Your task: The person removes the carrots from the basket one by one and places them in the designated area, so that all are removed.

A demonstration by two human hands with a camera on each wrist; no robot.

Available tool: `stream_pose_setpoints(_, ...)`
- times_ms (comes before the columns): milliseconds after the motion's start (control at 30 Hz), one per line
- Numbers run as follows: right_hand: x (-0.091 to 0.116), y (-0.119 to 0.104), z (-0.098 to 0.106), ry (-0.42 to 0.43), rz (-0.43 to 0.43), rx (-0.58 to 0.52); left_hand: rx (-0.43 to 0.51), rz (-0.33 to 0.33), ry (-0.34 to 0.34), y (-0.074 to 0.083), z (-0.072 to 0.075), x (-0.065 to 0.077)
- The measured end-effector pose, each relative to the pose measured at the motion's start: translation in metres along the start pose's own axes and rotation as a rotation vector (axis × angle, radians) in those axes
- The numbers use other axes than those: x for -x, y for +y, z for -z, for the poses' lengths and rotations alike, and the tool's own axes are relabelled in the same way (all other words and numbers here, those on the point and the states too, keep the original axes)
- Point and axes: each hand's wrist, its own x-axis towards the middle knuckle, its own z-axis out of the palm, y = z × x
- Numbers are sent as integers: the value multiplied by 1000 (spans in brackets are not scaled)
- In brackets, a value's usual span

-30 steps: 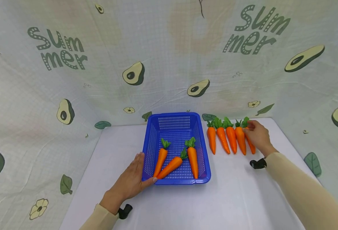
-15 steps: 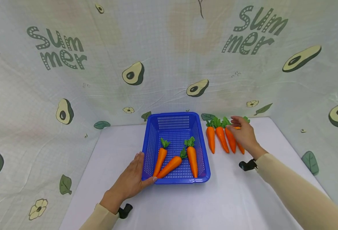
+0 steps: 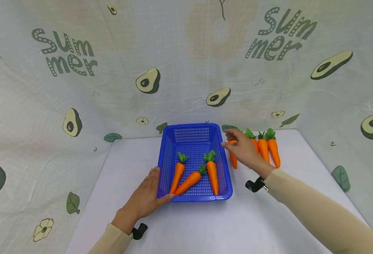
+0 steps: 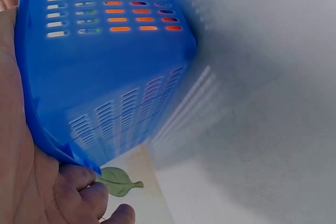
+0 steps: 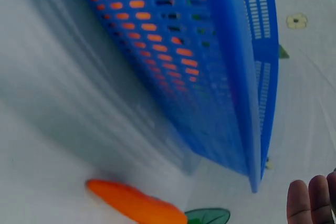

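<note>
A blue plastic basket (image 3: 202,198) with slotted walls holds three orange carrots: one at left (image 3: 178,176), a slanted carrot (image 3: 189,184), and one at right (image 3: 212,178). My left hand (image 3: 143,195) rests against the basket's near left corner, fingers straight along its side and thumb at the front rim. My right hand (image 3: 245,148) is over the row of carrots beside the basket, holding nothing, fingertips near the right rim. Partly covered by it is the leftmost carrot (image 5: 139,203); farther right, a carrot (image 3: 273,153) shows fully. The hand hides part of the row.
The white table (image 3: 192,229) carries the basket and the carrot row. Behind and beside it hangs a pale cloth (image 3: 180,70) printed with avocados, leaves and lettering. The cloth meets the table's back edge close behind the basket.
My right hand has moved left across the carrot row, from its right end to beside the basket, uncovering the carrots at right. My left hand and the basket stay in place.
</note>
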Motion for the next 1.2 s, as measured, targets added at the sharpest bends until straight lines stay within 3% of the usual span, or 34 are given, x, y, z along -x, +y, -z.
stream_pose_setpoints(267,-4,-33,-39,-122,30,2,-10,-20,9,1,2,0)
stream_pose_setpoints(500,-12,-52,-70,-214,-7,7,-11,-12,10,0,1,-1)
stream_pose_setpoints(933,-21,-63,-116,-357,-143,5,-6,-16,21,-1,-1,0)
stream_pose_setpoints(1200,-22,-56,-135,-414,-180,22,-6,-25,31,-1,1,0)
